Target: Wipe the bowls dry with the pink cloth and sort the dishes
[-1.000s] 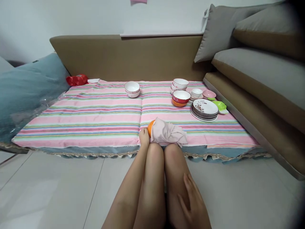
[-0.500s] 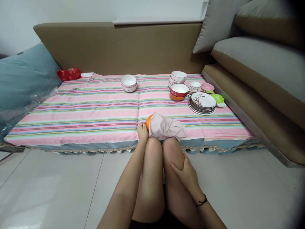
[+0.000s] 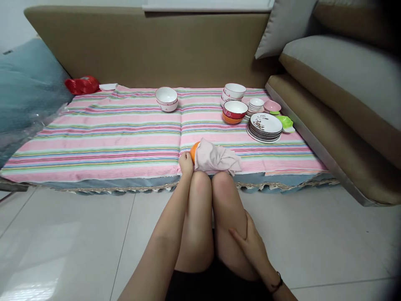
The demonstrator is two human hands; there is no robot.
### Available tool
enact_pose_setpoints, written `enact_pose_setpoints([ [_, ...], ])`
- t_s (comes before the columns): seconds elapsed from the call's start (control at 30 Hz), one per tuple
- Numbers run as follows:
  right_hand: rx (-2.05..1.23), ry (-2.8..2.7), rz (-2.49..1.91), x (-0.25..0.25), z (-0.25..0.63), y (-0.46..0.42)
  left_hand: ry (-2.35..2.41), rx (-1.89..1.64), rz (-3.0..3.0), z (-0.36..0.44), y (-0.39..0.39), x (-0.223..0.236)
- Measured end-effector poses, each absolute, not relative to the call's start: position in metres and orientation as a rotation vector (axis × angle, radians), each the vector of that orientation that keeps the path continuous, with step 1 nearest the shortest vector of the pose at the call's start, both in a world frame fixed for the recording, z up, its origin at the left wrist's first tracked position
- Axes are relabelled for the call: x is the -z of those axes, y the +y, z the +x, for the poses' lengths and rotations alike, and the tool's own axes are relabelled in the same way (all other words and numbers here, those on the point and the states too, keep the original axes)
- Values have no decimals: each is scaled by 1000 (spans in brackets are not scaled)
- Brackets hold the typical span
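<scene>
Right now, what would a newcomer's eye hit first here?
Likely the pink striped cloth, spread wide across the middle of the view. Next, the bright orange object at its near edge, partly covered by a pale cloth, with the left hand right beside it. Then the red bundle at the far left corner and the stack of plates on the right.
</scene>
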State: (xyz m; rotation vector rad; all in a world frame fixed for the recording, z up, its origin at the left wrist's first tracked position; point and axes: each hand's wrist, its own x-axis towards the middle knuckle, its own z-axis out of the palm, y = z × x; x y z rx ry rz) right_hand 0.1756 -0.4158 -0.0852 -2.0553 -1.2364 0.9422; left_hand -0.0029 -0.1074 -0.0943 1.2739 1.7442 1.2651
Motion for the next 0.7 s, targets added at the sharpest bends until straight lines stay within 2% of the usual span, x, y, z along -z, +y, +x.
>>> enact_pose_setpoints([
  [0.13,-714,-1385,-2093,99,170,-448,1739,-1266,1283,-3,-108,93],
  [0.23,-660,-1388,-2110,101,169,-448,1749,-1261,1289,-3,-108,92],
  [0.7,-951,-1252,-2068,70,171,-375,1757,-1272,1263,-3,-105,90],
])
